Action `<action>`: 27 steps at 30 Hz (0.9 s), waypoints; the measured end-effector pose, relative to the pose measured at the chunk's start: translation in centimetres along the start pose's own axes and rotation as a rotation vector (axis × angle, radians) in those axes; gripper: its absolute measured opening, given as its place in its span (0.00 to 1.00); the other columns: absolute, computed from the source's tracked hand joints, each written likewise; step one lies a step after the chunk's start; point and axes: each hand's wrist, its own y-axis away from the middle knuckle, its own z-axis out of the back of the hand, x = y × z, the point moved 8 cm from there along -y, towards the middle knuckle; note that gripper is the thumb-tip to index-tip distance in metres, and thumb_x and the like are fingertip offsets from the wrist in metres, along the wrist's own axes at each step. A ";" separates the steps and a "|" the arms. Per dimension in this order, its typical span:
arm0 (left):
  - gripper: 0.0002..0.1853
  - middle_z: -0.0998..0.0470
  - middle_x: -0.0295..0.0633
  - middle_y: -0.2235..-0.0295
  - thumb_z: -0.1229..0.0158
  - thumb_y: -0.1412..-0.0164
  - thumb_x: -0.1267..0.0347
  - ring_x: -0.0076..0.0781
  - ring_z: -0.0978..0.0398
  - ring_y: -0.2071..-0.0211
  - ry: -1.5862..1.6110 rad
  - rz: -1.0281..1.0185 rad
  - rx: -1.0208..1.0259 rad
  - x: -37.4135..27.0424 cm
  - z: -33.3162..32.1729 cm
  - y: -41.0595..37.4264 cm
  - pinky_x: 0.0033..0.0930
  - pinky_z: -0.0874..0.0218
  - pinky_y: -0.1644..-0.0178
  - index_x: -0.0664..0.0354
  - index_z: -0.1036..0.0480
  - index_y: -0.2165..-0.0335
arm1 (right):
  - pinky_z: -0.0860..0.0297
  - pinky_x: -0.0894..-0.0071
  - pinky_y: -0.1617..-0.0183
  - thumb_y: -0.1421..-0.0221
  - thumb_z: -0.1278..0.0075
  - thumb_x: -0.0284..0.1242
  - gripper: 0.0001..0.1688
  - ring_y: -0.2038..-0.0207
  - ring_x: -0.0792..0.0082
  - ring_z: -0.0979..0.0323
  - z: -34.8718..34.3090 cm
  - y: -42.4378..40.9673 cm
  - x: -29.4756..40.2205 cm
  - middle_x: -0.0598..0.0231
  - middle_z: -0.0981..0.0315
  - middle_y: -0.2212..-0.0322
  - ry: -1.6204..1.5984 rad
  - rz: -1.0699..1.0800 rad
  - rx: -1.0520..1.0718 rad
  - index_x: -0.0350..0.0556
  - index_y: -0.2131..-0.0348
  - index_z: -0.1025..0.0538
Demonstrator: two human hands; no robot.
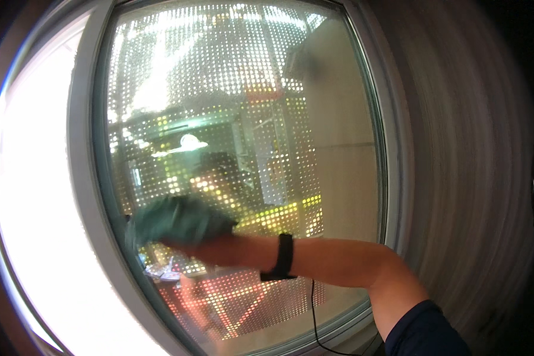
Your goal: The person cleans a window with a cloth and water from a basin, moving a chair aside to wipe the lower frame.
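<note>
My right hand (204,249) is blurred and mostly covered by a dark green cloth (178,220), which lies against or close to the lower left of a window pane (347,187). The fingers are hidden behind the cloth. A black band (285,256) circles the wrist, and the bare forearm reaches in from the lower right, below a dark sleeve. My left hand is out of view. Through the glass shows a perforated screen with many bright dots, mixed with reflections.
A grey window frame (81,147) borders the pane, with a very bright opening on its left. A thin black cable (313,311) hangs below the forearm. Blurred grey-brown ribbed material (454,155) stands at the right.
</note>
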 end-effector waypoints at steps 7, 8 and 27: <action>0.19 0.28 0.56 0.65 0.36 0.49 0.63 0.55 0.29 0.63 0.198 0.057 -0.112 1.0 -1.0 3.3 0.50 0.35 0.62 0.62 0.31 0.61 | 0.32 0.64 0.50 0.43 0.51 0.27 0.14 0.56 0.66 0.30 -0.5 0.7 0.5 0.58 0.28 0.60 -0.765 -0.116 0.097 0.43 0.56 0.29; 0.20 0.28 0.55 0.65 0.36 0.49 0.64 0.54 0.29 0.63 0.262 0.105 -0.161 0.9 -0.2 4.9 0.49 0.34 0.61 0.62 0.31 0.61 | 0.31 0.64 0.52 0.43 0.53 0.25 0.16 0.57 0.66 0.29 1.5 -0.2 -2.8 0.58 0.28 0.60 -0.447 -0.137 0.137 0.43 0.54 0.30; 0.15 0.24 0.51 0.68 0.37 0.48 0.66 0.45 0.25 0.66 0.288 0.389 -0.436 3.8 4.7 17.4 0.41 0.33 0.60 0.64 0.28 0.64 | 0.37 0.56 0.46 0.44 0.49 0.26 0.23 0.51 0.50 0.32 16.1 5.0 -9.0 0.52 0.29 0.53 0.435 -0.421 -0.481 0.49 0.48 0.29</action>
